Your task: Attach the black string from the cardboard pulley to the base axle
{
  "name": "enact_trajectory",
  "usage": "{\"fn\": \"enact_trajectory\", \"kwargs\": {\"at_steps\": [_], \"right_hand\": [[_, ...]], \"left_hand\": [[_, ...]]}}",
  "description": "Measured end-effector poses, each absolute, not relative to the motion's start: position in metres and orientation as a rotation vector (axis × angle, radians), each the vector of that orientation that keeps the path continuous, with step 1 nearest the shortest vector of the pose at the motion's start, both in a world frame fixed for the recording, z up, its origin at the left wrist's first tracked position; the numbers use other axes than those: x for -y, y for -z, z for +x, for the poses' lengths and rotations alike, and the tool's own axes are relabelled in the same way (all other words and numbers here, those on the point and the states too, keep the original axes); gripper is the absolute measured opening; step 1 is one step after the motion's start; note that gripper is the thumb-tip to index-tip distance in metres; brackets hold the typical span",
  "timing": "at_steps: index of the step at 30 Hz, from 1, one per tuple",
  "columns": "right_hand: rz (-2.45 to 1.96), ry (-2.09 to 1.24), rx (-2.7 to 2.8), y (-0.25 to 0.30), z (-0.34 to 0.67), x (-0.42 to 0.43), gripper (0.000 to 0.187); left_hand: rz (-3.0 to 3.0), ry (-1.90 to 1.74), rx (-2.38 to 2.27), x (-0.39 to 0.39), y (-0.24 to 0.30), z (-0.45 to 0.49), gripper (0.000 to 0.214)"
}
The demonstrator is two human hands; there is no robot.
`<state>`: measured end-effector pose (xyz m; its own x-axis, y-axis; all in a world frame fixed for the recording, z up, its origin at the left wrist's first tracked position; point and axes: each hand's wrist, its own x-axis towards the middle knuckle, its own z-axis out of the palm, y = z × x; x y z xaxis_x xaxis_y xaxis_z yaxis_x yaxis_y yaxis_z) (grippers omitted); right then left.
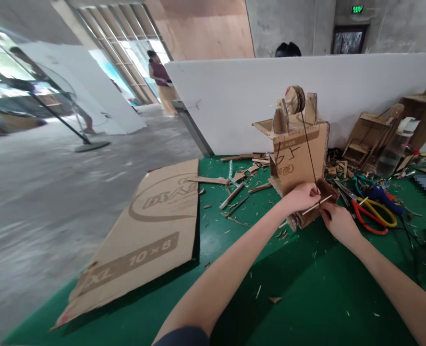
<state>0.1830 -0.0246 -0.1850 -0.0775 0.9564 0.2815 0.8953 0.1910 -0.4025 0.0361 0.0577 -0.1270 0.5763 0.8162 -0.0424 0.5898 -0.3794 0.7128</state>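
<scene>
**Two Hands Working a Stick Through a Cardboard Pulley Model**

A person is gripping a thin wooden stick [319, 205] with both hands at the foot of a cardboard model [299, 158]. The left hand [301, 197] is curling shut over the stick's middle, while the right hand [338, 222] is pinching it just beside, fingers closed. The stick is lying across a small cardboard block [308, 217] directly under the hands.

A hard push looks likely to snap the slender stick or tear the soft block. A tug could also be dragging on the dark string [308, 144], tipping the tall, light model towards the hands.

The model is standing just beyond the knuckles: a brown printed box topped by a cardboard wheel [295, 99] between two uprights, with the string running down from it. Red-and-yellow-handled cutters [374, 218] are lying just right of the right hand on the green table [306, 293].
</scene>
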Motion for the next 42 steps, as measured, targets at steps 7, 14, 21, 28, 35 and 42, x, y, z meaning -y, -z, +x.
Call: {"fn": "enact_trajectory", "kwargs": {"at_steps": [7,14,21,28,35,42], "right_hand": [[-1.745,-0.155,1.975,0.186,0.180,0.023,0.023],[-1.742,-0.188,1.924,0.188,0.180,0.024,0.022],[-1.696,-0.268,1.861,0.189,0.183,0.024,0.018],[-1.717,-0.195,1.912,0.186,0.181,0.028,0.021],[-1.781,-0.130,1.912,0.180,0.178,0.031,0.016],[-1.886,-0.118,1.859,0.178,0.176,0.033,0.011]], "left_hand": [[2.178,-0.260,-1.013,-0.051,0.120,0.036,0.033],[2.256,-0.188,-1.086,-0.047,0.117,0.040,0.018],[2.335,-0.095,-1.135,-0.046,0.117,0.043,0.015],[2.413,-0.057,-1.118,-0.046,0.117,0.043,0.022],[2.342,-0.077,-1.073,-0.045,0.116,0.043,0.022],[2.393,-0.093,-1.078,-0.044,0.118,0.044,0.021]]}}
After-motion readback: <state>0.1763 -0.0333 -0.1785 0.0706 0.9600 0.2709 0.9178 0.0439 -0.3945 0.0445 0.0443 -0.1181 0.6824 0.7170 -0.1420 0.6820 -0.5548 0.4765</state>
